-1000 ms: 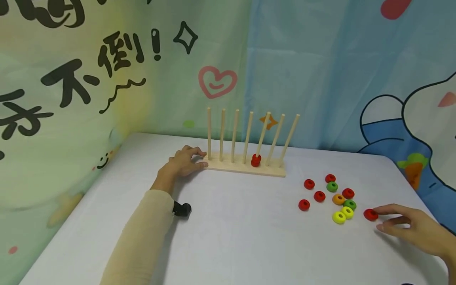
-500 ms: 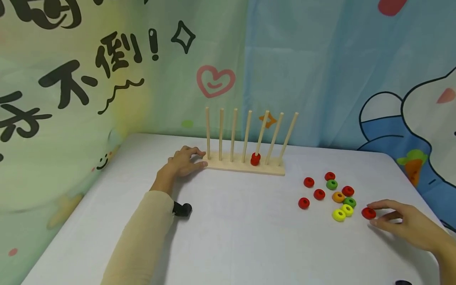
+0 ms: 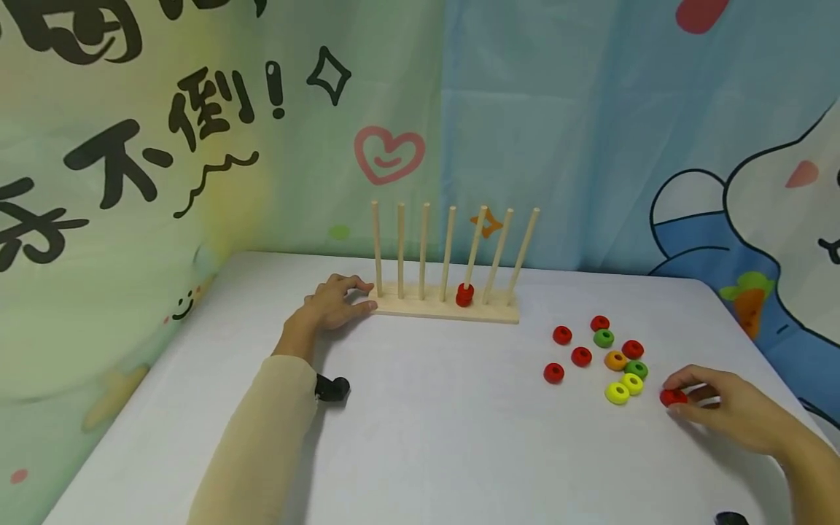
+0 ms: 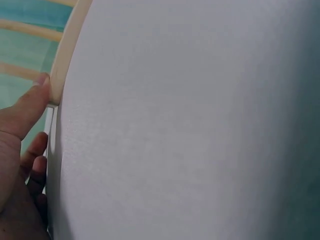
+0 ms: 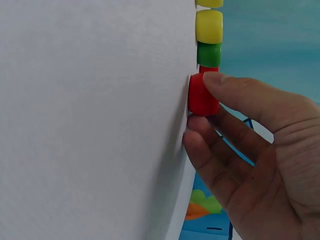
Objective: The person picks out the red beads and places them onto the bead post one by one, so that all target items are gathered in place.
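Observation:
At the back of the table stands a wooden peg rack (image 3: pixel 446 310), a flat base with a row of upright pegs. Two red beads (image 3: pixel 464 295) are stacked on one peg right of its middle. My left hand (image 3: pixel 333 302) grips the rack's left end, and in the left wrist view the thumb (image 4: pixel 37 95) lies on the base edge. Over on the right, my right hand (image 3: pixel 728 408) pinches a red bead (image 5: pixel 202 95) between thumb and fingers. That bead is at the tabletop, beside two yellow beads (image 3: pixel 617 393).
Loose beads lie left of my right hand: several red beads (image 3: pixel 581 356), two green beads (image 3: pixel 604 337) and an orange bead (image 3: pixel 615 360). A printed cloth backdrop (image 3: pixel 525 131) hangs behind the white table (image 3: pixel 426 423).
My right hand has shifted slightly left and its thumb and fingers have come together on the red bead. The left hand keeps its place on the rack. The head view has turned a little.

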### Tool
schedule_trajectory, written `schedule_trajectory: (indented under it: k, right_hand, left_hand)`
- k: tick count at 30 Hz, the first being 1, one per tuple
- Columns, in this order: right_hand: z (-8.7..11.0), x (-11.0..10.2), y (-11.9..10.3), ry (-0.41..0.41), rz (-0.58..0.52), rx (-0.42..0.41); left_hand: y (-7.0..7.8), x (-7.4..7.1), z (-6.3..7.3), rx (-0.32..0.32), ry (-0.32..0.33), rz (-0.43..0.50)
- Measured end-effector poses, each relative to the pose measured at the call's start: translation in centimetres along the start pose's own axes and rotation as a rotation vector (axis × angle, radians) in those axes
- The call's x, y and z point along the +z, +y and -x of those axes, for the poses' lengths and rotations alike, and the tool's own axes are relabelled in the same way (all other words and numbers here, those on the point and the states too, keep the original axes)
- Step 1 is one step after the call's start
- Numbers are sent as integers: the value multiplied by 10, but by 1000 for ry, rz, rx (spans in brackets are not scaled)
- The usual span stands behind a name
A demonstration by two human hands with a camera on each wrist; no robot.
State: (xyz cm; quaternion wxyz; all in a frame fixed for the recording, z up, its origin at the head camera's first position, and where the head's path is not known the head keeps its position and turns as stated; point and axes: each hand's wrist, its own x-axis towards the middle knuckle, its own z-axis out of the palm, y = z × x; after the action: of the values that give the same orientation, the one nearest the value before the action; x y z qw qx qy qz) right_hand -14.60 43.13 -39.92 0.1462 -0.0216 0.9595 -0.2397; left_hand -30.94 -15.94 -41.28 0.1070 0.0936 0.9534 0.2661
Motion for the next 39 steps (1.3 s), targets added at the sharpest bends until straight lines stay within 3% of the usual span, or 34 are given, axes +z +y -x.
schedule_trajectory:
  k: [12, 39]
  right_hand:
    - [1, 3, 1, -18, -11, 44]
    - [6, 9, 7, 63, -7, -4]
  left_hand:
    - [-1, 2, -1, 6, 7, -7]
    - [1, 1, 0, 4, -15, -12]
